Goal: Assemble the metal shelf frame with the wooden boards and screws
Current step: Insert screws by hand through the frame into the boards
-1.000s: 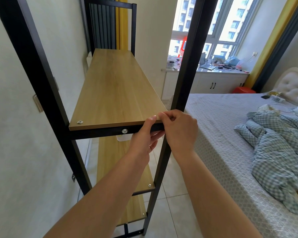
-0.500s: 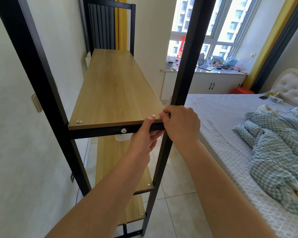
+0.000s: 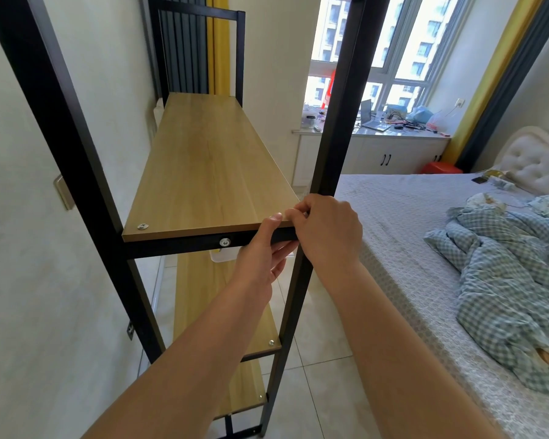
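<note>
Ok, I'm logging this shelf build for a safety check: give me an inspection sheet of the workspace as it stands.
Surface: tiled floor, bare where seen.
Job's things: black metal frame upright; top wooden board seated, screw at near left corner, bolt in front crossbar; lower boards fitted.
Clutter: checked blanket on bed; laptop and oddments on windowsill.
Grippers: left hand grips crossbar; right hand pinches at board's near right corner, what it pinches is hidden.
Cables: tangle on windowsill, unclear.
Surroundings: window, yellow curtain, wall.
</note>
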